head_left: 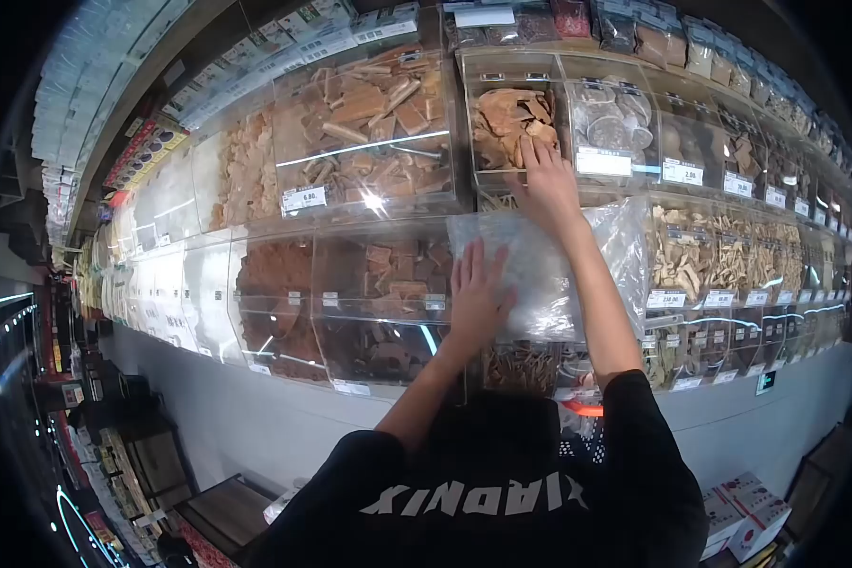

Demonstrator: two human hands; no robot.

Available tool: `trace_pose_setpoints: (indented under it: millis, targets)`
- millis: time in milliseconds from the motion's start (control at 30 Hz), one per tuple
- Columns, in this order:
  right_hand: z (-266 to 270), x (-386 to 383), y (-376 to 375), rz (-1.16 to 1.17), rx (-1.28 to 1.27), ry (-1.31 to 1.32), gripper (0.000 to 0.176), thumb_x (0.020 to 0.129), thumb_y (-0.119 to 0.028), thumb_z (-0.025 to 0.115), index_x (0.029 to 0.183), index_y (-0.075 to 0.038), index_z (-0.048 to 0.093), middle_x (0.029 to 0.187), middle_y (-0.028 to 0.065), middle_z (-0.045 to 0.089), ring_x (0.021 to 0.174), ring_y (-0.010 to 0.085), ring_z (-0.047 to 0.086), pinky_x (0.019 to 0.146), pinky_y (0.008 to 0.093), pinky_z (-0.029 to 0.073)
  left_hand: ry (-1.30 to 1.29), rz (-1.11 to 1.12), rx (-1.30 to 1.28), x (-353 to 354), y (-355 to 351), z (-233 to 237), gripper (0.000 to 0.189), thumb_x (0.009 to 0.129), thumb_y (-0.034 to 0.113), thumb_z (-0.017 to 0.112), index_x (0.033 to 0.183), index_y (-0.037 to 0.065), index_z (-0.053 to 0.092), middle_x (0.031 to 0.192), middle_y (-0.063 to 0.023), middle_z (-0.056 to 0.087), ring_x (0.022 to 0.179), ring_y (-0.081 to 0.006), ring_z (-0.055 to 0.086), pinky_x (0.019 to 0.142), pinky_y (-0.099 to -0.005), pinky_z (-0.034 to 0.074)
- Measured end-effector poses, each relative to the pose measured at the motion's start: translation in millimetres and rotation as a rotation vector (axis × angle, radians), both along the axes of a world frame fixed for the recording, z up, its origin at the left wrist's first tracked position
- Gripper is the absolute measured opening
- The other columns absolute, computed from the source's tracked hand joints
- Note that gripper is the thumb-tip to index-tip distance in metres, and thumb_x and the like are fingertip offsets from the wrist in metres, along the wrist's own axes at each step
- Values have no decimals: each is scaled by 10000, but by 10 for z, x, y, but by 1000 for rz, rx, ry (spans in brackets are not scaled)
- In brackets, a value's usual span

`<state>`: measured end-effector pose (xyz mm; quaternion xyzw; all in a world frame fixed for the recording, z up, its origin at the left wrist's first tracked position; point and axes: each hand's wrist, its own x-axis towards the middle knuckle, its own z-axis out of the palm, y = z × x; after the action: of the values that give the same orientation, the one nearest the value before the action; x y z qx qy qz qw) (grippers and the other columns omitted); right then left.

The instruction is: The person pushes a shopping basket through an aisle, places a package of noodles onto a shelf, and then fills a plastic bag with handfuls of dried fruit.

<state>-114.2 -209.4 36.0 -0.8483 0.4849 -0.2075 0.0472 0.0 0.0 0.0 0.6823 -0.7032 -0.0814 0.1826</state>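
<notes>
In the head view, my right hand (546,182) reaches up to the front of an open clear bin of brown, curled dried pieces (513,115). Its fingertips touch or overlap the lower pieces; whether they hold one is too small to tell. Below it, a large clear plastic bag (549,284) lies against the bin fronts. My left hand (481,289) is spread over the bag's left part, fingers apart, with nothing gripped in it.
Clear bins of brown slabs (379,104) stand to the left, bins of pale round pieces (611,118) and pale sticks (682,265) to the right. Packaged goods line the top shelf (577,44). White and red boxes (750,516) sit low at the right.
</notes>
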Motion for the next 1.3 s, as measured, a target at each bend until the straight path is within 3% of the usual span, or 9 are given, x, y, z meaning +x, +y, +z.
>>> trace_pose_setpoints:
  millis: [167, 300, 400, 467, 600, 867, 1033, 1067, 1300]
  targets:
    - [308, -448, 266, 21, 128, -563, 476, 952, -282, 630, 1296, 42, 570, 1294, 247, 598, 1232, 405, 549, 1043, 434, 425, 175, 120, -44, -88, 68, 151, 689, 914, 264, 639, 1519, 74, 371, 1551, -296, 299, 1435, -492, 288, 1165, -553, 262]
    - [160, -1151, 575, -494, -31, -638, 418, 967, -284, 612, 1210, 56, 613, 1204, 253, 640, 1123, 393, 601, 974, 447, 457, 309, 305, -96, 242, 108, 38, 694, 901, 229, 664, 1506, 55, 371, 1487, -314, 367, 1389, -481, 357, 1134, -527, 324]
    - [-197, -1645, 680, -654, -255, -396, 387, 959, -272, 633, 1155, 61, 635, 1077, 226, 667, 953, 355, 637, 870, 439, 489, 433, 277, -136, 412, -6, -49, 618, 902, 143, 679, 1450, 25, 420, 1347, -261, 536, 1203, -389, 569, 1002, -450, 467]
    - [-299, -1813, 720, -651, 296, -525, 328, 946, -243, 669, 1062, 63, 651, 894, 155, 654, 803, 253, 616, 739, 386, 493, 1104, 303, -104, 435, -138, -175, 513, 891, 61, 701, 1365, -5, 516, 1117, -181, 675, 983, -222, 670, 848, -326, 529]
    - [-313, -1895, 747, -405, 318, -804, 240, 945, -182, 686, 941, 50, 626, 750, 33, 575, 700, 80, 482, 625, 263, 409, 1182, 299, -49, 372, -367, 134, 286, 913, -76, 643, 1195, -35, 623, 1051, -78, 693, 974, -111, 644, 854, -242, 504]
    - [475, -1615, -82, -420, -59, -889, 284, 939, -243, 706, 936, 29, 625, 743, 38, 601, 683, 85, 493, 635, 264, 419, 1016, -36, -489, 594, -1146, 1273, 377, 890, 70, 710, 1257, 22, 636, 1189, -174, 675, 1009, -221, 669, 886, -318, 517]
    - [616, -1375, -653, -601, -301, -519, 325, 923, -261, 664, 1063, 32, 650, 823, 137, 677, 766, 303, 654, 729, 408, 499, 204, 126, -536, 685, -1662, 1156, 511, 844, 160, 737, 1323, 51, 594, 1469, -271, 435, 1372, -382, 421, 1117, -476, 346]
    - [559, -1325, -706, -701, -341, -231, 379, 906, -239, 645, 1175, 27, 619, 1038, 171, 678, 1003, 364, 639, 880, 467, 473, -11, 161, -475, 670, -1721, 1109, 536, 846, 195, 729, 1341, 55, 578, 1521, -279, 365, 1458, -413, 307, 1175, -520, 265]
    - [480, -554, -786, -266, -381, -420, 419, 904, -217, 636, 1246, 17, 582, 1261, 218, 590, 1190, 394, 531, 1006, 511, 384, -330, -19, -452, 730, -1988, 745, 538, 937, 354, 616, 1378, 54, 542, 1501, -253, 399, 1485, -411, 246, 1190, -558, 192]
